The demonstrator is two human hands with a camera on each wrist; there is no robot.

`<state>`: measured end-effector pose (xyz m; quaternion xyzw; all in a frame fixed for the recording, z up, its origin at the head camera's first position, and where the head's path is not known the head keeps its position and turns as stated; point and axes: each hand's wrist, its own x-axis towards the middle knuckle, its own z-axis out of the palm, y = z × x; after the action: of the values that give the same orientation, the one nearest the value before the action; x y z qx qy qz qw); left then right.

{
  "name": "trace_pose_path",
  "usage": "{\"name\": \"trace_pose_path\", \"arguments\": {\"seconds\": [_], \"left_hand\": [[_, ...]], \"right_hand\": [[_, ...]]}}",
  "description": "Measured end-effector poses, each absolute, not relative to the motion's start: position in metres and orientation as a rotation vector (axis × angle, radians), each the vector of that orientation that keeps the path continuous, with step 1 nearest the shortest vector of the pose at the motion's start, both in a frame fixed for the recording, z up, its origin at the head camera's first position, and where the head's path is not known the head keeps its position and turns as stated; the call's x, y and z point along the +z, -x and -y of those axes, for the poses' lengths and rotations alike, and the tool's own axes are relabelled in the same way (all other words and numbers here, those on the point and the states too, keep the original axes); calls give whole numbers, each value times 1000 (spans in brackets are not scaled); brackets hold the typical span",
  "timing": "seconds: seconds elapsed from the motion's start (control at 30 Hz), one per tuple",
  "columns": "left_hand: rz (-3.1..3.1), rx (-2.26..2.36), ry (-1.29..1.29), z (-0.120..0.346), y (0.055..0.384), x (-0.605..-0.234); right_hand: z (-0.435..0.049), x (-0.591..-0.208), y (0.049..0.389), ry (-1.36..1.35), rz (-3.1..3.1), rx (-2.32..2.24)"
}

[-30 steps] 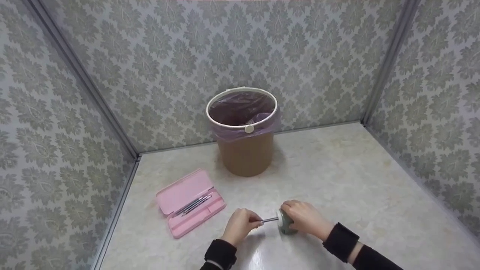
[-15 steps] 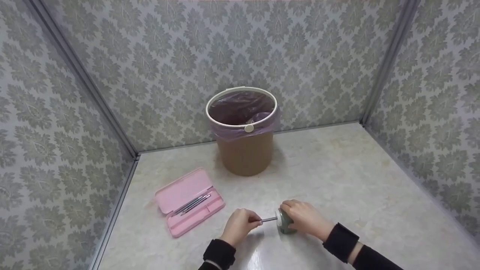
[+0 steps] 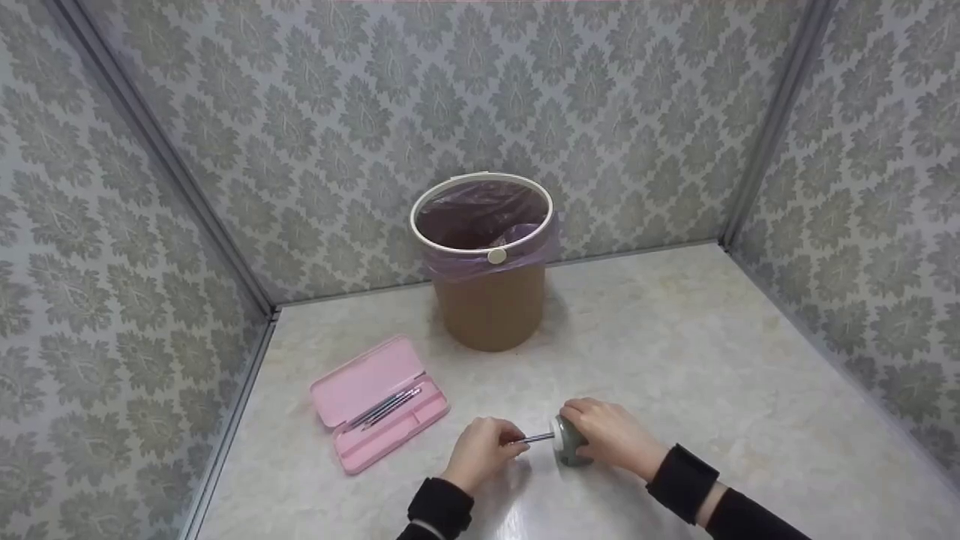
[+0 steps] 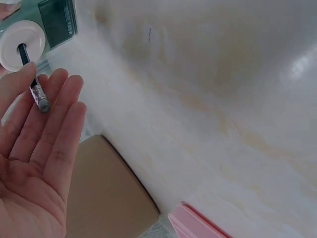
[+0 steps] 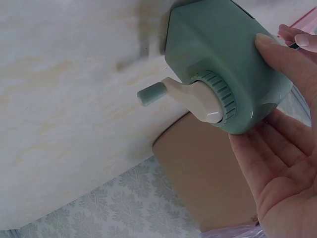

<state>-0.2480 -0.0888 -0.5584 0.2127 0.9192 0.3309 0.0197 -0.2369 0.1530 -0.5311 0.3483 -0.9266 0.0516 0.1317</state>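
A dark pencil (image 3: pixel 538 438) with a metal ferrule and grey eraser end is pinched between the thumb and fingers of my left hand (image 3: pixel 480 450). Its other end sits in the hole of the white round face (image 4: pixel 35 43) of a green pencil sharpener (image 5: pixel 218 44). My right hand (image 3: pixel 615 435) grips the sharpener's body from the right, thumb on one side and fingers on the other. In the right wrist view the white crank (image 5: pixel 195 99) with its green knob sticks out untouched at the sharpener's back. The pencil's tip is hidden inside.
To the left lies an opened pink pencil case (image 3: pixel 371 379) with several pencils (image 3: pixel 390 409) in it. Behind the hands stands a brown bin (image 3: pixel 491 311) with a white rim and purple liner. Patterned walls enclose the table (image 3: pixel 660 337) at the back and sides.
My left fingertips have shifted slightly on the pencil, so a little more of it shows. The right hand and the sharpener have stayed nearly still.
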Motion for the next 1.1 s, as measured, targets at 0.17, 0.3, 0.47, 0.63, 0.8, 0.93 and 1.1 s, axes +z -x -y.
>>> {"name": "trace_pose_path", "arguments": {"seconds": [0.17,0.3,0.47,0.63,0.8,0.93,1.1], "left_hand": [[-2865,1010,-709,79,248,-556],[-2878,937,-728,67,248,-554],[-2916,836,-756,54,247,-554],[-2987,782,-815,43,245,-556],[-3027,764,-811,35,245,-558],[-3002,757,-793,29,246,-556],[-2950,730,-768,24,249,-554]], "right_hand": [[-153,-529,236,-1004,2716,148],[-153,-529,236,-1008,2712,122],[-154,-530,236,-1015,2686,112],[-154,-532,236,-1032,2620,111],[-154,-532,236,-1044,2592,117],[-155,-531,234,-1036,2628,135],[-155,-529,234,-1028,2675,138]]}}
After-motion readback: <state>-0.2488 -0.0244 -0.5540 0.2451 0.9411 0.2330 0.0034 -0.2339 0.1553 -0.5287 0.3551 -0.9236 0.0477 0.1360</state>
